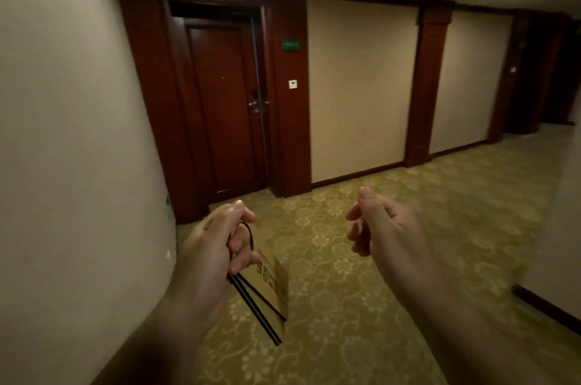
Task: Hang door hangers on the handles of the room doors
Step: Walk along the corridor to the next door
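Over the carpet [345,306], left hand [213,246] grasps door hangers [273,284], right hand [380,227] with grip released.

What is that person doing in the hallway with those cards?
A person stands in a hotel hallway. Their left hand grips some tan door hangers by their black cords. Their right hand is loosely curled and holds nothing. A dark wooden door is up ahead on the left, and no hanger shows on its handle yet.
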{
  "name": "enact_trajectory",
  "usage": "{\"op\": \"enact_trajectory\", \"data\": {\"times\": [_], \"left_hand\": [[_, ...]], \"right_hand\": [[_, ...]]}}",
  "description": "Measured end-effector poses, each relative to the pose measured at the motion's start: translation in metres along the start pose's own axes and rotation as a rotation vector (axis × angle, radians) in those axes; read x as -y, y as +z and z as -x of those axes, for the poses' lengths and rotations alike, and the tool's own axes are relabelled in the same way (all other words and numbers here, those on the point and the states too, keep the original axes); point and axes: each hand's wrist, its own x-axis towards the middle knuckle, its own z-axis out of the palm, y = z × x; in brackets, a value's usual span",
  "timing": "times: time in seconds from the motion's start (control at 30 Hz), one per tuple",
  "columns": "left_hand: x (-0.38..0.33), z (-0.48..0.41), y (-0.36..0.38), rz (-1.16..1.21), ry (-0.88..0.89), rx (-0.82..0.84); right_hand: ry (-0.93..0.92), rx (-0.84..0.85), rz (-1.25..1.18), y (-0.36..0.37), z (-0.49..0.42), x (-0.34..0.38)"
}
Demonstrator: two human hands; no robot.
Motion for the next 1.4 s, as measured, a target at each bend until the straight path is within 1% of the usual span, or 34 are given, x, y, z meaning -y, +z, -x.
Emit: {"op": "enact_trajectory", "data": {"times": [0.17,0.37,0.43,0.6,0.7,0.87,1.0,1.2,1.4], "left_hand": [[0.018,-0.046,-0.005,-0.025,0.024,-0.116],[0.021,-0.117,-0.026,-0.084,0.096,-0.196],[0.024,-0.147,-0.037,-0.071,0.101,-0.189],[0.04,-0.236,-0.068,-0.014,0.102,-0.136],[0.048,-0.288,-0.079,0.01,0.101,-0.119],[0.055,-0.358,-0.099,0.072,0.082,-0.104],[0.066,-0.412,-0.123,0.104,0.068,-0.141],[0.092,-0.496,-0.147,0.059,0.099,-0.237],[0.108,-0.613,-0.168,0.033,0.153,-0.345]], "right_hand": [[0.035,0.12,-0.085,0.036,-0.066,-0.024],[-0.055,0.197,-0.113,0.083,-0.146,-0.035],[-0.097,0.207,-0.086,0.099,-0.174,-0.042],[-0.112,0.253,-0.041,0.143,-0.253,-0.052],[-0.15,0.249,-0.052,0.172,-0.297,-0.058],[-0.153,0.284,-0.074,0.223,-0.352,-0.084],[-0.134,0.305,-0.117,0.265,-0.405,-0.105],[-0.152,0.36,-0.207,0.33,-0.489,-0.143],[-0.139,0.418,-0.309,0.394,-0.615,-0.179]]}}
